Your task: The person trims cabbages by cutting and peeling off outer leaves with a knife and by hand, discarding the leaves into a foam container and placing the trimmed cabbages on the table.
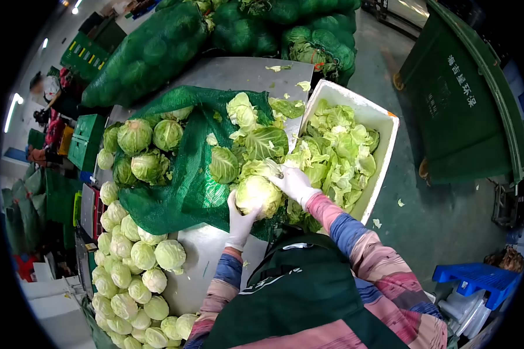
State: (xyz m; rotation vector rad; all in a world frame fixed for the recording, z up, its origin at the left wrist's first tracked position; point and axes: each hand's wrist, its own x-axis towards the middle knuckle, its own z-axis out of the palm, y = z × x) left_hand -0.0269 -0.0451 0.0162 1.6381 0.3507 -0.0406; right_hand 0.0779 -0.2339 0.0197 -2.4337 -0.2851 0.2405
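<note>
A pale green cabbage (256, 196) is held between my two white-gloved hands above a green mesh sack. My left hand (240, 223) is wrapped round its lower left side. At its upper right, my right hand (294, 182) is closed on an outer cabbage leaf (268, 168); the fingertips are partly hidden. Loose leaves (266, 143) lie just beyond the cabbage. Beside my right hand stands a white foam box (384, 152) full of torn leaves (344, 148). Untrimmed cabbages (135, 137) rest on the mesh sack (199, 195) to the left.
Trimmed cabbages (122, 273) are piled along the left of the metal table (199, 273). Filled mesh sacks (151, 52) line the back. A large green wheeled bin (457, 104) and a blue pallet (477, 278) stand to the right. Another person (52, 90) is at far left.
</note>
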